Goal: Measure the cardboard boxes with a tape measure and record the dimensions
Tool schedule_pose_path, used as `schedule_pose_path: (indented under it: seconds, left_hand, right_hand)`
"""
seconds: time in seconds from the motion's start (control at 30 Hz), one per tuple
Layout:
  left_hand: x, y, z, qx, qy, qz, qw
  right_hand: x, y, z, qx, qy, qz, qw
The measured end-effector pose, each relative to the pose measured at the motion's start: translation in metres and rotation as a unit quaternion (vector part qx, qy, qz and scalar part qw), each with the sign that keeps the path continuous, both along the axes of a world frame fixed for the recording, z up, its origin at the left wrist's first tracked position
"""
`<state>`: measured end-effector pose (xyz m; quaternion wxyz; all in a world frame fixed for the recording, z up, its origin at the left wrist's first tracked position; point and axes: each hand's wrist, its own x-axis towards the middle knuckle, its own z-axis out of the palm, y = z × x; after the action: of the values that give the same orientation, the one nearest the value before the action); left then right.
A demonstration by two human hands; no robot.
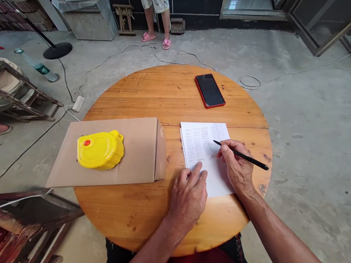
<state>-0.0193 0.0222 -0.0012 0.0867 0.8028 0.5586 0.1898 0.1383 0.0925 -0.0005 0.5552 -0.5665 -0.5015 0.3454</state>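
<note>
A white sheet of paper (217,183), with columns of small handwriting on its upper part, lies on the round wooden table (142,214). There seems to be another sheet under it. My right hand (239,168) is closed around a black pen (250,160) and rests on the sheet's right side. The pen's tip points up and left, over the written columns; whether it touches the paper I cannot tell. My left hand (189,192) lies with fingers extended across the paper's lower left edge, holding nothing.
On the table's left a cardboard box (138,151) bears a yellow plastic case (100,151) with a red button. A red-edged phone (210,90) lies beyond the paper. A person in pink sandals (167,43) stands by the wall. Cables, a bottle (40,68) and wooden chairs are on the floor.
</note>
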Motion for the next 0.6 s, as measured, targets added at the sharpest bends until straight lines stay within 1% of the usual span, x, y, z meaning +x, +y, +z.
schedule_pose_path:
  seconds: [0.1, 0.2, 0.33, 0.43, 0.53, 0.6]
  left_hand:
    - [0.0, -0.001, 0.0, 0.008, 0.001, -0.005, 1.0]
    - [0.0, -0.001, -0.003, 0.017, -0.001, -0.006, 1.0]
    - [0.001, -0.001, -0.005, 0.023, -0.002, -0.007, 1.0]
    - [-0.001, -0.002, 0.0, 0.011, -0.001, -0.015, 1.0]
    - [-0.006, -0.01, 0.005, -0.005, -0.007, -0.013, 1.0]
    - [-0.01, -0.02, 0.007, -0.006, -0.014, -0.001, 1.0]
  right_hand:
    - [0.013, -0.006, 0.008, 0.002, -0.006, -0.024, 1.0]
    - [0.029, -0.02, 0.012, -0.002, -0.037, -0.025, 0.999]
    - [0.035, -0.035, 0.006, -0.015, -0.086, -0.009, 0.996]
    - [0.033, -0.036, 0.0, -0.013, -0.102, 0.017, 0.995]
    - [0.033, -0.034, 0.0, 0.012, -0.126, 0.024, 0.992]
    - [0.036, -0.032, 0.002, 0.041, -0.185, 0.04, 0.981]
